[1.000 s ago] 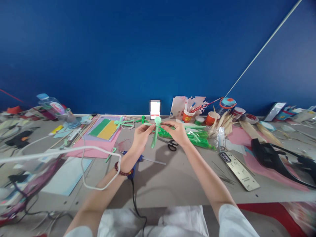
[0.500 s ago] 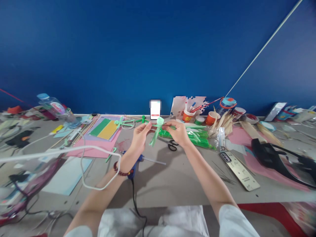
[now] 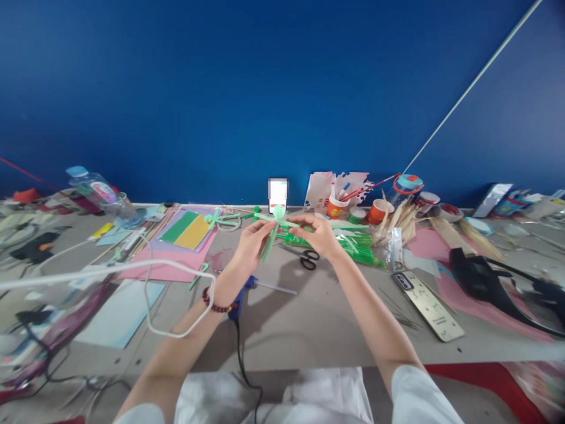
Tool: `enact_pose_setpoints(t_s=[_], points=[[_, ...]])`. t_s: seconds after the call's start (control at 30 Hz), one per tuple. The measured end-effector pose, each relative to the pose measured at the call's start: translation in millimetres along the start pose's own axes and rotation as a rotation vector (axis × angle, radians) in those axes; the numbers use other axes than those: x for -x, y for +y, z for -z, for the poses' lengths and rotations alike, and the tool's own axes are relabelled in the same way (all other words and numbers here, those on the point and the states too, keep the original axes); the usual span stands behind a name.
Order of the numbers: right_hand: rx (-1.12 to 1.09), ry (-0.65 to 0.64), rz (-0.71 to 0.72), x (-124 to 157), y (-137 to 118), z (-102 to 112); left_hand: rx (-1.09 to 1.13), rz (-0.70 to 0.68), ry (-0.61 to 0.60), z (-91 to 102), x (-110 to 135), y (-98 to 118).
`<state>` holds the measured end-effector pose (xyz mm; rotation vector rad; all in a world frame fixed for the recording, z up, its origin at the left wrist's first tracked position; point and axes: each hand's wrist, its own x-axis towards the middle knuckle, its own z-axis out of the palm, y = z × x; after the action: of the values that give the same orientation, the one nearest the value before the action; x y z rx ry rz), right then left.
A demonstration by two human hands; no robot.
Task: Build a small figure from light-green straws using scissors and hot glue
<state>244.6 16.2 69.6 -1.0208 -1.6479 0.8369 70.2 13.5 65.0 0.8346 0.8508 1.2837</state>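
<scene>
Both hands hold a small light-green straw figure [image 3: 274, 227] above the grey table [image 3: 309, 324]. It has a round head on top, side arms and a strip hanging down. My left hand [image 3: 251, 242] pinches its left side and lower strip. My right hand [image 3: 318, 234] pinches its right arm. Behind the hands lies a bundle of green straws [image 3: 353, 244], with black scissors [image 3: 306, 257] just below my right hand. A blue glue gun [image 3: 241, 297] lies under my left wrist, its black cord running toward me.
Coloured paper sheets [image 3: 185, 232] and a water bottle [image 3: 99, 194] lie at the left. A white cable [image 3: 145, 277] loops across. Orange cups [image 3: 379, 211], dried husks [image 3: 397, 221], a metal ruler [image 3: 428, 306] and a black tool [image 3: 477, 277] crowd the right. A phone [image 3: 278, 195] stands against the blue wall.
The green figure has tilted and risen slightly; its hanging strip now slants toward my left hand. Both hands stay pinched on it.
</scene>
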Motion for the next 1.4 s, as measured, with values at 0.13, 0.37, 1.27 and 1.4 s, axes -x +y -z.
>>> enact_pose_setpoints(t_s=[0.13, 0.37, 1.27, 1.4], points=[[-0.017, 0.041, -0.023, -1.2, 3.6, 2.0, -0.050, 0.026, -0.023, 2.0, -3.6, -1.3], [0.098, 0.201, 0.002, 3.7, -8.6, 2.4, -0.450, -0.551, 0.283, 6.4, -8.2, -5.2], [0.116, 0.144, 0.097, 16.6, -27.3, -15.2, -0.761, -0.620, -0.038, -1.2, 12.4, 6.1], [-0.052, 0.132, 0.044, 13.7, -23.8, -14.3, -0.643, -0.520, -0.102, -4.9, 14.7, 8.0]])
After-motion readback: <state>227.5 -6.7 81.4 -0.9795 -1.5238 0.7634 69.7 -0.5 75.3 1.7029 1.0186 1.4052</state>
